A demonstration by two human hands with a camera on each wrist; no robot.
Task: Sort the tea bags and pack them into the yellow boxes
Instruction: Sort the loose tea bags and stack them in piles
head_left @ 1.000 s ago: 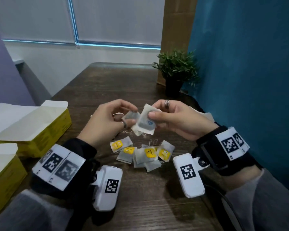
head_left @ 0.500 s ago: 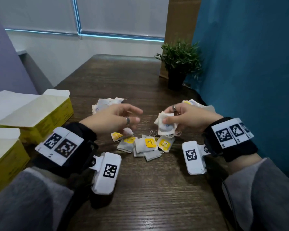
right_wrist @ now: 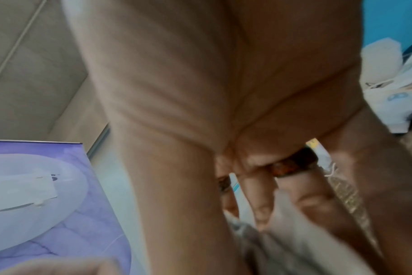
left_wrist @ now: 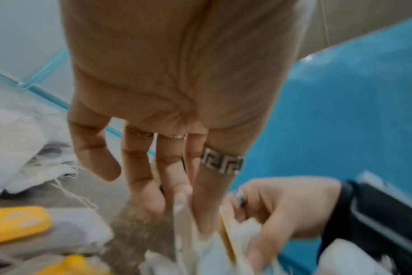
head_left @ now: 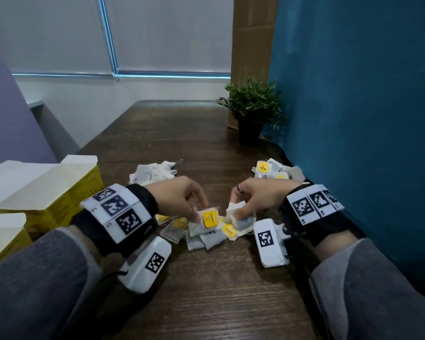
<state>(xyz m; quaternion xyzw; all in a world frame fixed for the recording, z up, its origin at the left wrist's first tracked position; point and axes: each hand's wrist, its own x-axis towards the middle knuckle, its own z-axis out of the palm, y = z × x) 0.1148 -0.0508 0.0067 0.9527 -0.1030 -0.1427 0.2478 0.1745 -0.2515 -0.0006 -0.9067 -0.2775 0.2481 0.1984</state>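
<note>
Loose tea bags (head_left: 206, 238) lie heaped on the dark wooden table between my hands. My left hand (head_left: 198, 215) reaches down onto the heap and pinches a yellow-tagged tea bag (head_left: 210, 218); the left wrist view shows a white bag edge (left_wrist: 182, 212) between thumb and fingers. My right hand (head_left: 236, 213) grips a blue-tagged tea bag (head_left: 242, 220) just right of the heap; in the right wrist view that bag (right_wrist: 280, 241) is a pale blur. Two open yellow boxes (head_left: 66, 195) (head_left: 3, 244) stand at the left.
A pile of white tea bags (head_left: 155, 170) lies behind my left hand. Another pile with a yellow TEA tag (head_left: 272, 169) sits behind my right hand by the blue wall (head_left: 353, 119). A small potted plant (head_left: 252, 114) stands at the back right.
Both hands have come down from chest height to the heap. My left hand, which had let go and hung open, now pinches a yellow-tagged bag. My right hand keeps its blue-tagged bag.
</note>
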